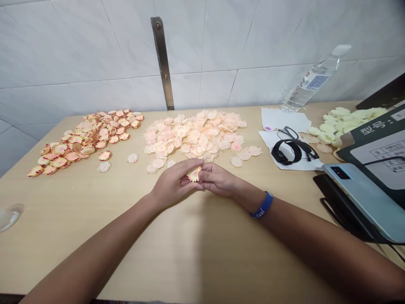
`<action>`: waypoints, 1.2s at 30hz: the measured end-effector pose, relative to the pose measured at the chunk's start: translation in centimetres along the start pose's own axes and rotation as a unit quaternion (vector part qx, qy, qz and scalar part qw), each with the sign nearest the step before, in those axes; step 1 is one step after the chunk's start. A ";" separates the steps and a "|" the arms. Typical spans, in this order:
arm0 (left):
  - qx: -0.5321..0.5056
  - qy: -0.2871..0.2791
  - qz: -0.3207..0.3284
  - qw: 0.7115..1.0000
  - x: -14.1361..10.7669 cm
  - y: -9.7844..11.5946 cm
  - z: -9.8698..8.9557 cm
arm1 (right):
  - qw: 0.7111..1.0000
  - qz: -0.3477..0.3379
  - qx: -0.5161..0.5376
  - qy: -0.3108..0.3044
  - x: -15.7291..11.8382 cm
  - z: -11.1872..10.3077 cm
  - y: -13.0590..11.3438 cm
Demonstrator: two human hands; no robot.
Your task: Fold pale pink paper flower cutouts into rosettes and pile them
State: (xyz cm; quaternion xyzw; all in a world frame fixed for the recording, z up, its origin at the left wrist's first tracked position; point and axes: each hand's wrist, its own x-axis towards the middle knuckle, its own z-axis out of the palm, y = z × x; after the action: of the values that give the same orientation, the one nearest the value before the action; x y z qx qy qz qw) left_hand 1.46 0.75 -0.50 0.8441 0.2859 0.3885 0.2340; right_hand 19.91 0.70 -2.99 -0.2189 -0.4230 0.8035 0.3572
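Yellow flower pc (194, 174) held btwn L hand (174, 181) & R hand (218, 179), both grips closed w/ fingertips on it.

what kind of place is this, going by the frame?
Likely a small handcraft workspace, home or workshop unclear: heaped pale pink petal-like pieces, stacked red-edged ones, and a piece held between both hands at a wooden-topped table.
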 end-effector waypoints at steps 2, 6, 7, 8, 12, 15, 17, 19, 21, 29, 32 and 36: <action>0.024 -0.015 -0.001 1.000 0.0 -0.3 0.0 | 1.000 -0.007 -0.005 0.014 0.1 0.1 0.1; 0.057 -0.027 -0.029 0.998 -0.2 -0.7 0.0 | 0.999 -0.016 -0.021 0.029 0.2 0.4 0.0; 0.054 -0.032 -0.041 0.997 -0.2 -0.8 0.0 | 0.999 -0.020 -0.028 0.032 0.2 0.5 0.0; 0.044 -0.038 -0.054 0.997 -0.2 -0.9 0.0 | 0.999 -0.022 -0.035 0.033 0.2 0.6 0.0; -0.013 -0.056 -0.063 0.996 -0.2 -1.4 0.0 | 0.998 -0.031 -0.044 0.028 0.2 0.8 0.1; -0.006 -0.044 -0.059 0.997 -0.3 -1.9 0.0 | 0.997 -0.043 -0.033 0.052 0.3 0.9 0.4; 0.007 -0.028 -0.062 0.998 -0.3 -2.1 0.0 | 0.996 -0.049 -0.024 0.074 0.4 0.8 0.6; 0.016 -0.013 -0.048 0.999 -0.3 -2.2 0.0 | 0.993 -0.067 -0.024 0.098 0.6 0.8 0.7; 0.021 0.012 -0.020 0.999 -0.3 -2.1 0.0 | 0.987 -0.093 -0.039 0.125 0.8 0.8 0.8; -0.019 0.105 -0.074 0.992 0.0 -1.2 -0.1 | 0.853 -0.284 -0.333 0.283 0.3 1.1 1.4; -0.036 0.108 -0.100 0.988 0.0 -1.1 0.0 | 0.756 -0.372 -0.454 0.290 -0.2 1.5 1.2; -0.032 0.084 -0.127 0.988 0.0 -1.1 0.0 | 0.736 -0.392 -0.477 0.278 -0.3 1.8 0.9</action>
State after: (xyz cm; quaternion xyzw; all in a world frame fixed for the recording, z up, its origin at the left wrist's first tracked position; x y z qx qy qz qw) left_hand 1.12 1.58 -1.17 0.7572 0.3972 0.4343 0.2834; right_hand 18.62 -0.85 -2.77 -0.3894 -0.6810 0.1889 0.5907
